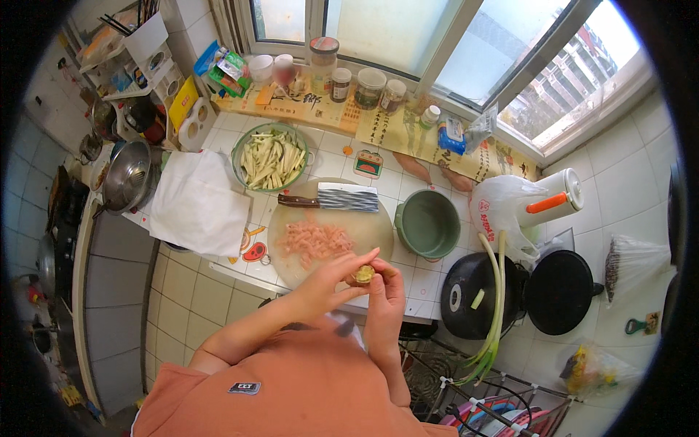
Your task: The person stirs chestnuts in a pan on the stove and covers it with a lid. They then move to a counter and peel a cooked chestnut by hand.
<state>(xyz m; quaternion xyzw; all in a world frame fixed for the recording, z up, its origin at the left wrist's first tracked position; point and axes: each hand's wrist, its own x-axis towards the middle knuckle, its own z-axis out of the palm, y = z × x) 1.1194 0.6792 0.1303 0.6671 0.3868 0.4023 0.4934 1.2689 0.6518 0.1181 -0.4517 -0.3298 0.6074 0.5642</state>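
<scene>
A small knobbly piece with a pale yellow cut face, probably ginger root (364, 273), is held between my two hands near the counter's front edge. My right hand (386, 289) pinches it with thumb and fingertips. Around its other side curl the fingers of my left hand (334, 279), partly hiding it. Just beyond my hands is a round cutting board (281, 257) bearing a loose heap of raw pink meat strips (314, 242). Behind the meat, a cleaver (348, 198) with a brown wooden handle lies flat, blade to the right.
Pale vegetable strips fill a green-rimmed bowl (273, 158) at back left. A dark green pot (428, 224) stands right of the board, near a plastic bag (499, 202). Spring onions (499, 295) lie across a black electric cooker (458, 295). White cloth (199, 202) covers the left counter; jars (371, 87) line the windowsill.
</scene>
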